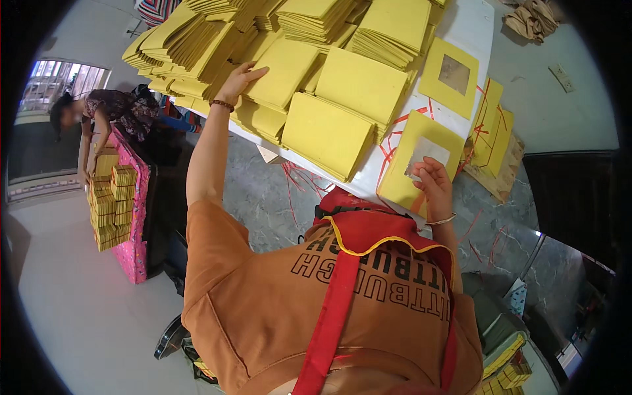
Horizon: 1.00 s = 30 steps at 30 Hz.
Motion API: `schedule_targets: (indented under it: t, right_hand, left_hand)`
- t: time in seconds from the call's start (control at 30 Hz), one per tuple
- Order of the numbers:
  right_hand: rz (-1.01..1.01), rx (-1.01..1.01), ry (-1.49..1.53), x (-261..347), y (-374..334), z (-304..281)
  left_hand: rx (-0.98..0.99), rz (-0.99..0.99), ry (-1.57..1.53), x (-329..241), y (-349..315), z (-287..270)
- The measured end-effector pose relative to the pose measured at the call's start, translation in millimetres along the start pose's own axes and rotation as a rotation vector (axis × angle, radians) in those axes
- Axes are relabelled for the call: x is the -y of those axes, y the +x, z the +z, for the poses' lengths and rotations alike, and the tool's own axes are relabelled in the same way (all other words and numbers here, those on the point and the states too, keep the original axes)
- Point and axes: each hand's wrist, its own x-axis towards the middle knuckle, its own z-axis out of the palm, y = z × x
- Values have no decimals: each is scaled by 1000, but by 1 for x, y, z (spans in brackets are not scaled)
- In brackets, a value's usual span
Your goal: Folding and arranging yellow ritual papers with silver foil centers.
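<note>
Bundles of yellow paper (pixel 108 210) stood stacked at the far left beside a pink patterned block (pixel 135 217), where another person (pixel 99 112) bent over them. Nearer the middle, the left hand (pixel 238 80) lay flat with fingers spread on one yellow stack (pixel 283 72) among the overlapping yellow stacks (pixel 342 85) covering the white table (pixel 471 29); it pressed on top and gripped nothing. To draw that stack cleanly, the palm probably needed to stay flat and slide it as a block, since the neighbouring piles leaned on each other and could fan out. Further right, the right hand (pixel 431 178) had its fingers curled together on the silver-centred yellow sheet (pixel 418 161) at the table's near edge, pinching it by the foil square. A light pinch seemed wise there, as thin paper creases easily. Red string (pixel 395 128) lay loose around it, and a second foil-centred sheet (pixel 451 76) and a tied yellow bundle (pixel 490 125) rested just beyond.
</note>
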Motion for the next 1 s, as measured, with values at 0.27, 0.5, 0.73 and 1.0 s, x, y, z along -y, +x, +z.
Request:
schedule_targets:
  t: [0.27, 0.5, 0.73, 1.0]
  right_hand:
    - [-85, -143, -43, -6, 6, -40]
    - [-199, -261, -266, -36, 12, -67]
    - [-703, -158, -1340, -48, 9, -70]
    - [-702, -44, -999, -72, 26, -95]
  left_hand:
    - [-280, 436, 84, -46, -38, 23]
    - [170, 785, 199, -71, -163, 189]
    - [492, 1120, 825, 47, -168, 300]
    - [621, 1191, 659, 48, -162, 300]
